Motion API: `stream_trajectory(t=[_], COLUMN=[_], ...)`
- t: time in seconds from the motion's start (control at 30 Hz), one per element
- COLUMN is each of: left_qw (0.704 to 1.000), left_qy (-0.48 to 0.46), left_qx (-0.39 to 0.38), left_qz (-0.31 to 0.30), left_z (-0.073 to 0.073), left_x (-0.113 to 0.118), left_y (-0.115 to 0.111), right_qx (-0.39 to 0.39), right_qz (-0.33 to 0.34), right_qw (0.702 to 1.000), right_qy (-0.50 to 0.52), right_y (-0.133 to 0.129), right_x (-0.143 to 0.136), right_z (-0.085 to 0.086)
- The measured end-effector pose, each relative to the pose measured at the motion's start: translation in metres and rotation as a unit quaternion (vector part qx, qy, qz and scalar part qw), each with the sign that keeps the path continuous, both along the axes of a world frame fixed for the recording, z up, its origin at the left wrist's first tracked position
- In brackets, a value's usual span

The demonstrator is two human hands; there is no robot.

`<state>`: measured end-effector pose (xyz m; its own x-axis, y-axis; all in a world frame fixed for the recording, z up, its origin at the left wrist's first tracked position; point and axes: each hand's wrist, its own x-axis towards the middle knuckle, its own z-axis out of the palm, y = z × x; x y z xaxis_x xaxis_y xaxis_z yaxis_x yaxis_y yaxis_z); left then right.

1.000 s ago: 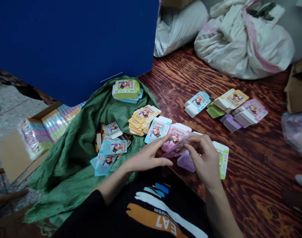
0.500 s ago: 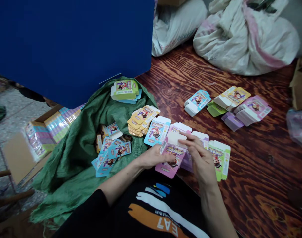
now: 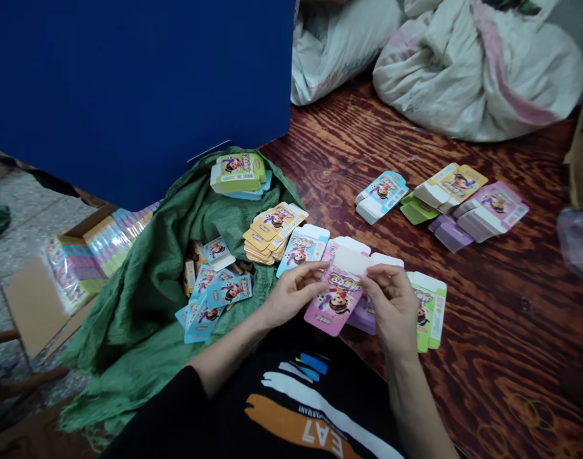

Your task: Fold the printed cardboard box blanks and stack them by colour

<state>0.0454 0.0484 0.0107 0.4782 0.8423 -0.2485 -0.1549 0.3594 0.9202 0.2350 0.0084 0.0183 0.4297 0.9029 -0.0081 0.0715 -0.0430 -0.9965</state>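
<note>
A pink card box (image 3: 337, 305) with a cartoon figure and a white flap at its top edge is held in front of me, tilted. My left hand (image 3: 294, 292) pinches its left edge between thumb and fingers. On the opposite edge, near the white flap, my right hand (image 3: 391, 296) grips it with thumb and fingertips. Behind it lie another pink box and a purple box (image 3: 363, 315), partly covered. A blue box (image 3: 302, 247) lies by the left fingers, and a green box (image 3: 432, 306) is just right of my right hand.
A yellow card stack (image 3: 273, 229), loose blue cards (image 3: 217, 299) and a green box pile (image 3: 236, 172) rest on green cloth (image 3: 143, 306). Small boxes (image 3: 464, 197) stand farther right on the wooden table (image 3: 502, 306). White sacks (image 3: 468, 83) and a blue panel (image 3: 138, 89) border it.
My left hand has shifted from under the pink box to its left edge. My right fingers have moved from the white flap to the right edge. The flap now lies flatter.
</note>
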Motion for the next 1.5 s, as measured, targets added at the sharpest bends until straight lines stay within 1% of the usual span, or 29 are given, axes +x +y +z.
stream_trajectory(t=[0.07, 0.13, 0.17, 0.2, 0.27, 0.37, 0.43, 0.5, 0.57, 0.6, 0.73, 0.8, 0.87, 0.93, 1.03, 1.1, 1.2, 1.3, 1.43, 1.5], left_qw=[0.996, 0.981, 0.972, 0.967, 0.971, 0.987, 0.994, 0.996, 0.993, 0.989, 0.966, 0.959, 0.959, 0.965, 0.974, 0.979, 0.981, 0.976, 0.972, 0.967], left_qy=[0.037, 0.086, 0.106, 0.117, 0.11, 0.067, 0.042, 0.035, 0.054, 0.072, 0.156, 0.164, 0.149, 0.125, 0.098, 0.091, 0.088, 0.09, 0.096, 0.102], left_qx=[0.078, 0.167, 0.196, 0.209, 0.188, 0.11, 0.065, 0.047, 0.061, 0.078, 0.157, 0.175, 0.177, 0.164, 0.131, 0.112, 0.111, 0.131, 0.143, 0.156], left_qz=[-0.021, -0.052, -0.069, -0.084, -0.1, -0.093, -0.08, -0.074, -0.089, -0.099, -0.136, -0.154, -0.163, -0.161, -0.154, -0.144, -0.135, -0.15, -0.161, -0.174], left_z=[0.005, 0.008, 0.01, 0.012, 0.014, 0.015, 0.015, 0.015, 0.014, 0.015, 0.016, 0.016, 0.016, 0.015, 0.012, 0.01, 0.007, 0.006, 0.006, 0.007], left_x=[-0.006, -0.013, -0.016, -0.018, -0.02, -0.018, -0.015, -0.014, -0.015, -0.015, -0.017, -0.017, -0.017, -0.017, -0.017, -0.017, -0.017, -0.019, -0.021, -0.021], left_y=[0.002, 0.004, 0.005, 0.006, 0.008, 0.009, 0.008, 0.006, 0.006, 0.005, 0.006, 0.006, 0.006, 0.006, 0.004, 0.003, 0.003, 0.003, 0.002, 0.002], right_qx=[0.001, 0.001, -0.001, -0.002, -0.002, -0.007, -0.006, 0.006, 0.016, 0.013, -0.048, -0.071, -0.077, -0.067, -0.043, -0.022, 0.027, 0.065, 0.086, 0.082], right_qz=[0.02, 0.058, 0.078, 0.091, 0.1, 0.107, 0.133, 0.173, 0.2, 0.202, 0.158, 0.135, 0.127, 0.153, 0.226, 0.252, 0.24, 0.227, 0.241, 0.251], right_qw=[1.0, 0.998, 0.997, 0.995, 0.995, 0.994, 0.991, 0.985, 0.98, 0.979, 0.986, 0.988, 0.988, 0.986, 0.973, 0.967, 0.967, 0.962, 0.951, 0.949], right_qy=[0.001, -0.017, -0.026, -0.029, -0.012, 0.032, 0.021, -0.003, -0.003, 0.007, 0.034, 0.033, 0.031, 0.018, -0.005, -0.021, -0.077, -0.137, -0.171, -0.17], right_y=[0.001, 0.001, 0.002, 0.002, 0.004, 0.006, 0.007, 0.007, 0.006, 0.005, 0.004, 0.005, 0.007, 0.009, 0.01, 0.009, 0.002, -0.006, -0.012, -0.013], right_x=[0.002, 0.003, 0.003, 0.003, 0.002, 0.002, 0.006, 0.01, 0.012, 0.012, 0.004, 0.002, 0.003, 0.008, 0.017, 0.019, 0.017, 0.011, 0.007, 0.005], right_z=[0.001, 0.003, 0.004, 0.006, 0.009, 0.014, 0.015, 0.016, 0.015, 0.014, 0.008, 0.007, 0.009, 0.013, 0.018, 0.019, 0.017, 0.016, 0.016, 0.015])
